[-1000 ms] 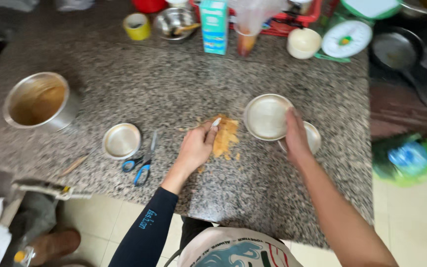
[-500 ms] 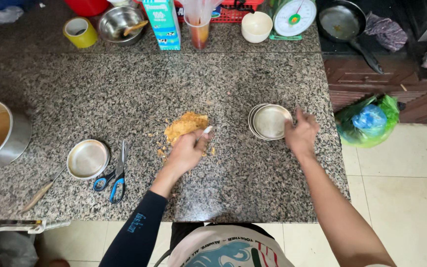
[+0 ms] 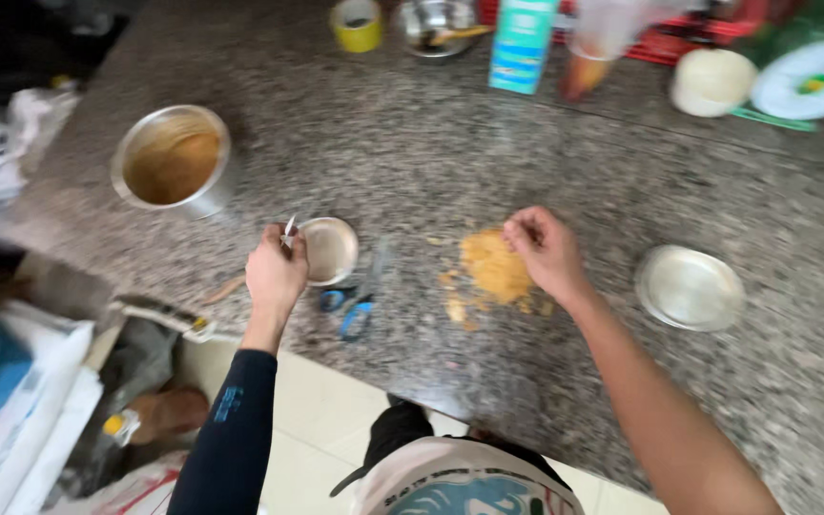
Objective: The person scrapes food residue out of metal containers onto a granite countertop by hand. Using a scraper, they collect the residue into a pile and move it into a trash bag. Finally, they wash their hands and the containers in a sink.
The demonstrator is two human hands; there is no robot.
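Observation:
My left hand [image 3: 276, 275] is closed around a small thin metal tool [image 3: 289, 230] whose tip sticks up beside a small steel dish [image 3: 329, 250]. My right hand [image 3: 544, 250] rests with pinched fingers on the far edge of an orange-brown pile of crumbly food [image 3: 494, 267] on the granite counter [image 3: 431, 162]; I cannot tell whether it holds any. Blue-handled scissors [image 3: 357, 307] lie between the dish and the pile. A stack of steel plates [image 3: 689, 287] sits to the right of my right hand.
A steel pot [image 3: 173, 172] with brown contents stands at the left. Along the back are a yellow cup [image 3: 356, 23], a steel bowl [image 3: 434, 23], a blue-green carton [image 3: 521, 44], a white bowl [image 3: 712, 82] and a scale [image 3: 810, 82]. Bags lie on the floor [image 3: 21, 401] at the lower left.
My left hand moved from the food pile left to the small dish. My right hand left the steel plates and came onto the pile. The view shifted.

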